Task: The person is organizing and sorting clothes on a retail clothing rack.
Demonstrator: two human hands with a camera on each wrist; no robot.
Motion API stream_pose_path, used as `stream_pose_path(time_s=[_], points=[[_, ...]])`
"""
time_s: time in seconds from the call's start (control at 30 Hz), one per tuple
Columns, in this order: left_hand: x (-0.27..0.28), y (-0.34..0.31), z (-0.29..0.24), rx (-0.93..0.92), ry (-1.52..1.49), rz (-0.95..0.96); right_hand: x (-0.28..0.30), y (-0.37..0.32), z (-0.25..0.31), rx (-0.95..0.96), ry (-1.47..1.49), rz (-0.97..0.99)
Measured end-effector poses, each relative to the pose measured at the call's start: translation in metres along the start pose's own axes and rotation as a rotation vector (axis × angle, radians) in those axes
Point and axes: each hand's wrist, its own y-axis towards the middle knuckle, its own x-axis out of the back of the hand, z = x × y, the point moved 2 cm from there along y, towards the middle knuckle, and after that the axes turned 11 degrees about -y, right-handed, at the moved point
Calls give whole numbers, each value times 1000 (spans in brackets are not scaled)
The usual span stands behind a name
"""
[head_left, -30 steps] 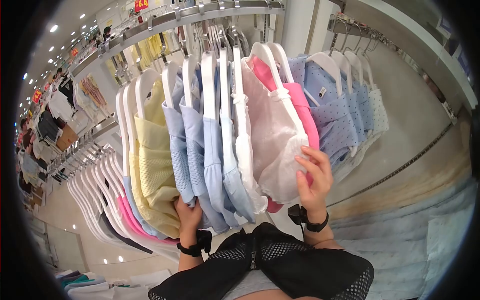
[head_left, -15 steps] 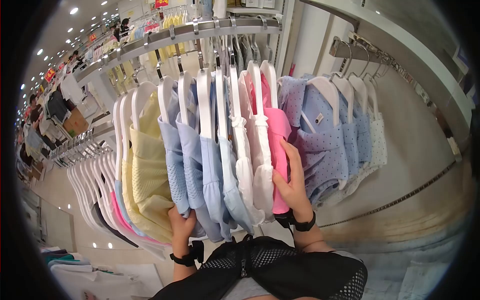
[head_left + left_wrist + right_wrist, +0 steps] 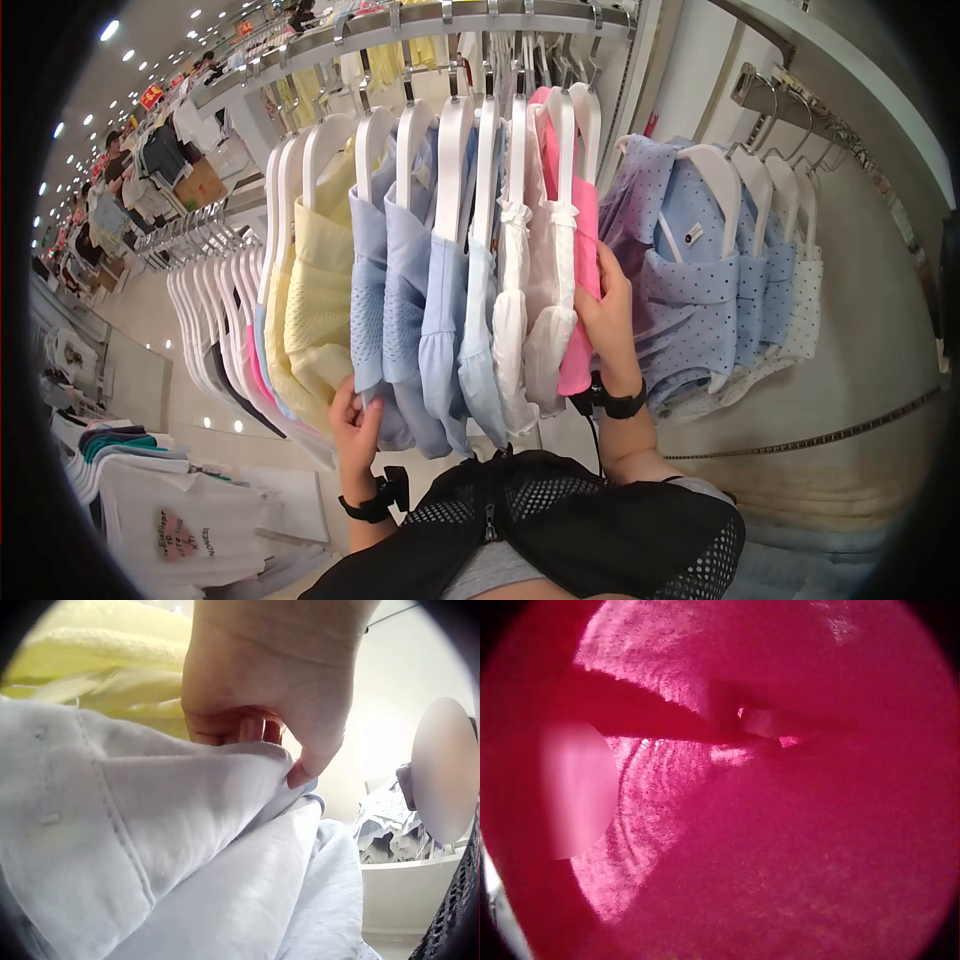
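Note:
My left hand pinches the lower hem of a light blue top; in the left wrist view, the hand has thumb and fingers on the pale cloth. On the other side of the row, my right hand rests against a pink garment, fingers relaxed and partly behind it. White ruffled tops hang just left of the pink one. Pink cloth fills the right wrist view and hides that hand.
A metal rail carries the white hangers. Yellow tops hang at the left, dotted blue tops on a wall rack at the right. Lower left, a white printed shirt lies near folded clothes. More racks stand in the background.
The right hand has moved from the front of a white top to the pink garment, and the white tops now hang closer together. My left hand has shifted onto the light blue hem.

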Motion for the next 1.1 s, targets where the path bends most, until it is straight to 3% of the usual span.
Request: stream_pose_path(time_s=[0.13, 0.37, 0.6, 0.73, 0.8, 0.87, 0.93, 1.07, 1.1], points=[[-3, -4, -9, -24, -31, 30, 1, 6, 0, 71, -94, -59], [3, -14, -13, -58, 74, -12, -4, 44, 11, 164, 99, -109], [11, -15, -26, -57, 83, 26, -16, 39, 1, 151, 33, -122], [6, -5, -21, -16, 83, 94, -7, 41, 2, 102, -54, -118], [2, 3, -14, -2, 78, 231, -2, 49, 3, 191, -139, -160], [-7, 10, -19, 14, 129, 284, 3, 64, -3, 146, -117, -156], [-19, 15, -26, -110, 182, 407, 4, 80, -4, 152, -14, -137], [-14, 21, -16, -135, 161, 459, -7, 74, -8, 191, -278, -232], [-12, 22, -20, -65, 176, 470, -12, 68, -17, 152, -344, -243]])
